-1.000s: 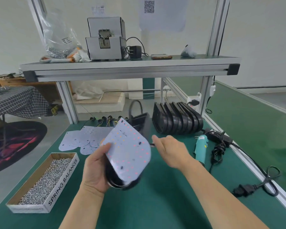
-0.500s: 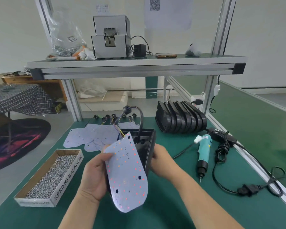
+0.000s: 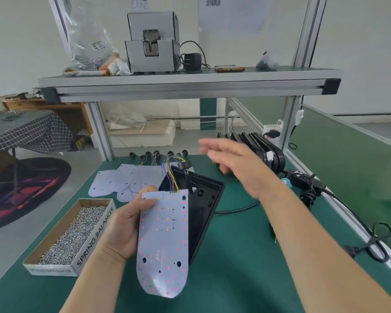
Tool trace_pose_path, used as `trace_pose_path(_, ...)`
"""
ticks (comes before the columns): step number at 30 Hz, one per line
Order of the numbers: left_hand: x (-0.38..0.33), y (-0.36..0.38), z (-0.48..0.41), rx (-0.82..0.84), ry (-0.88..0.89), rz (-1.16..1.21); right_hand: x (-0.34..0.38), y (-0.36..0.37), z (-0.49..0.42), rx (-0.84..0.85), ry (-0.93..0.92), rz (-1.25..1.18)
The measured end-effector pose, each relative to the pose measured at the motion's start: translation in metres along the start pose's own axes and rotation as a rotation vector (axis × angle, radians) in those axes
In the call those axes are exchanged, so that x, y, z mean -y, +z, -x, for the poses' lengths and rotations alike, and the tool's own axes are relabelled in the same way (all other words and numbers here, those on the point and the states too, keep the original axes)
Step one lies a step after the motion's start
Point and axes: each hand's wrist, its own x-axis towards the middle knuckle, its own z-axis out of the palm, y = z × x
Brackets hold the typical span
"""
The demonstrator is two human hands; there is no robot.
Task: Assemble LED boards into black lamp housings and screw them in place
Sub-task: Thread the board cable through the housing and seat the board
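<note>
My left hand (image 3: 124, 224) grips a white LED board (image 3: 165, 240) together with a black lamp housing (image 3: 201, 206) held tilted behind it. Coloured wires (image 3: 171, 172) run from the board's top edge into the housing. My right hand (image 3: 237, 163) is raised above the bench with straight fingers, blurred, holding nothing. It hovers in front of the row of black housings (image 3: 266, 150) standing on edge at the back right. Several more LED boards (image 3: 122, 181) lie flat at the back left.
A cardboard box of screws (image 3: 77, 233) sits at the left. A teal electric screwdriver (image 3: 286, 182), mostly hidden by my right arm, lies at the right beside black cables (image 3: 312, 188). A shelf (image 3: 190, 80) overhead carries a screw feeder (image 3: 152, 41). The green mat (image 3: 235, 279) covers the bench.
My right hand has let go of the housing and risen toward the back right. The left hand keeps board and housing, now held more upright and closer.
</note>
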Motion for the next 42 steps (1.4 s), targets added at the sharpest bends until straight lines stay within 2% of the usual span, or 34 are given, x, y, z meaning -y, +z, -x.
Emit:
trace_pose_path(1, 0.0, 0.001, -0.001, 0.022, -0.002, -0.023, 0.013, -0.003, -0.003, 0.073, -0.048, 0.076)
trace_pose_path(3, -0.003, 0.005, -0.004, 0.068, 0.0, -0.058, 0.032, 0.0, -0.01, 0.2, -0.121, 0.404)
trace_pose_path(5, -0.006, 0.008, -0.006, 0.103, -0.001, -0.115, 0.04, 0.008, -0.017, 0.221, -0.171, 0.709)
trace_pose_path(6, -0.008, 0.009, -0.007, 0.114, 0.002, -0.165, 0.042, 0.011, -0.018, 0.201, -0.194, 0.764)
trace_pose_path(9, -0.01, 0.007, -0.006, 0.121, 0.021, -0.294, 0.043, 0.009, -0.014, 0.17, -0.211, 0.747)
trace_pose_path(12, -0.01, 0.004, -0.005, 0.088, 0.052, -0.311, 0.039, 0.007, -0.01, 0.162, -0.2, 0.771)
trace_pose_path(16, -0.011, 0.005, -0.001, 0.101, 0.081, -0.373, 0.033, 0.016, 0.0, 0.124, -0.296, 0.797)
trace_pose_path(21, -0.009, 0.011, 0.004, 0.118, 0.104, -0.437, 0.019, 0.017, 0.012, 0.059, -0.375, 0.686)
trace_pose_path(25, -0.011, 0.02, 0.006, 0.15, 0.097, -0.467, 0.008, 0.024, 0.017, 0.079, -0.415, 0.644)
trace_pose_path(30, -0.014, 0.026, 0.01, 0.195, 0.062, -0.416, -0.004, 0.025, 0.02, 0.102, -0.448, 0.757)
trace_pose_path(34, -0.018, 0.028, 0.009, 0.223, 0.059, -0.472, -0.011, 0.019, 0.02, -0.016, -0.589, 0.903)
trace_pose_path(36, -0.022, 0.03, 0.009, 0.247, 0.067, -0.537, -0.013, 0.017, 0.02, -0.014, -0.497, 0.781)
trace_pose_path(38, -0.024, 0.032, 0.006, 0.262, 0.099, -0.664, -0.014, 0.014, 0.019, 0.041, -0.27, 0.639)
trace_pose_path(40, -0.023, 0.034, 0.004, 0.289, 0.156, -0.83, -0.018, 0.01, 0.016, 0.114, -0.101, 0.65)
trace_pose_path(42, -0.02, 0.037, 0.004, 0.323, 0.186, -0.926, -0.022, 0.008, 0.013, 0.183, -0.077, 0.728)
